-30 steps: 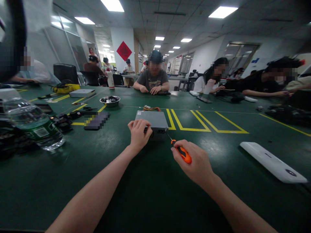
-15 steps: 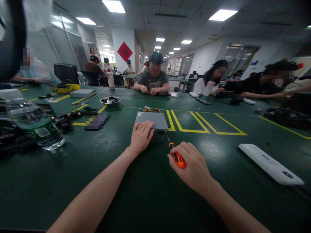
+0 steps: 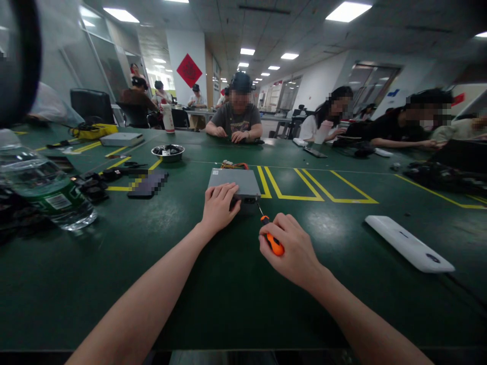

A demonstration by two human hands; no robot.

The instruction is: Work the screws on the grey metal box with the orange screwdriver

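A flat grey metal box [image 3: 239, 181] with coloured wires at its far end lies on the green table [image 3: 236, 284]. My left hand [image 3: 218, 205] rests on the box's near left corner, fingers curled over its edge. My right hand [image 3: 291, 248] is closed around an orange-handled screwdriver [image 3: 272, 241]. The screwdriver's thin shaft points at the box's near right corner, and its tip is at or just short of the box's front face.
A water bottle [image 3: 41, 190] lies at the left beside dark parts. Behind them are a metal bowl [image 3: 168, 151] and a pixelated dark object [image 3: 147, 183]. A white oblong device [image 3: 409, 242] lies at the right. Other people sit along the table's far side.
My left hand went from curled at the box's front edge to resting on its top corner. My right hand with the screwdriver drew a little closer to the box.
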